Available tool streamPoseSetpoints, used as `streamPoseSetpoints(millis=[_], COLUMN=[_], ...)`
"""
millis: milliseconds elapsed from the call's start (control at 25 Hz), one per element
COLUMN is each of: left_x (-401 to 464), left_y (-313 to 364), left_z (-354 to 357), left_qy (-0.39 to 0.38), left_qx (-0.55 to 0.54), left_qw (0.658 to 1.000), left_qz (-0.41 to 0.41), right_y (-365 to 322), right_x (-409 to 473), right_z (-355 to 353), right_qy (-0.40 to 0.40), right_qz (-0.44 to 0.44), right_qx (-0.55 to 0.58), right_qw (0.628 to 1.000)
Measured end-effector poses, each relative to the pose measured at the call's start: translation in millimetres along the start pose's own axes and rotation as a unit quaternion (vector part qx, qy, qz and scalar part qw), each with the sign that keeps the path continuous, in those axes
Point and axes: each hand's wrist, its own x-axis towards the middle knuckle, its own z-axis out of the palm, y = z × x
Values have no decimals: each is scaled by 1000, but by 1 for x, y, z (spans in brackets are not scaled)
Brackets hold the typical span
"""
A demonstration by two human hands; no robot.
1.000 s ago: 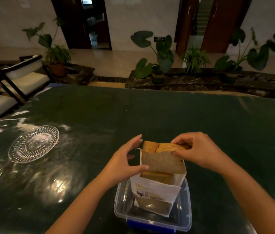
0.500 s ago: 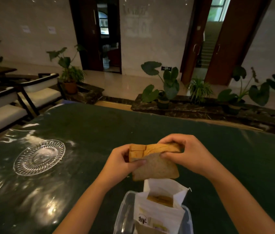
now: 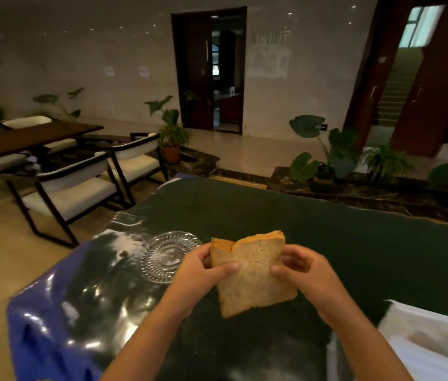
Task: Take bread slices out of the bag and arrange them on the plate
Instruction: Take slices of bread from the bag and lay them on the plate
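Brown-crusted bread [image 3: 254,273] hangs above the bench [image 3: 327,243], pinched at both side edges: left hand [image 3: 201,279] and right hand [image 3: 304,279], fingers closed on crumb. Likely soft, light, tearable; hold near crust. Glass plate [image 3: 168,255] lies just left, empty; bench edge close beyond it, bag [image 3: 434,339] well right.

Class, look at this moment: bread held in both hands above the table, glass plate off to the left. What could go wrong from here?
1. The bread looks like more than one slice, pinched only at its side edges by the left hand and right hand; a slice could slip or tear.
2. The plate sits near the table's left edge; a careless placement might nudge it off.
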Motion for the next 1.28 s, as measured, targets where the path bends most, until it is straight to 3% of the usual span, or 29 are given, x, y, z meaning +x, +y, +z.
streamPoseSetpoints(millis=[280,560,680,1000,1280], left_x=[-1,91,140,265,332], left_y=[-46,-114,-137,-202,-250], left_z=[-122,-183,-219,-281,-291], left_qy=[26,90,81,3,-35], left_qx=[-51,-35,-7,33,49], left_qw=[993,980,981,983,980], left_qz=[-107,-176,-179,-181,-189], right_y=[26,92,110,155,192], right_x=[52,158,207,312,356], right_z=[118,182,212,271,293], right_qy=[33,57,68,202,280], right_qz=[89,154,176,182,220], right_qx=[110,126,125,76,53], right_qw=[989,978,974,959,933])
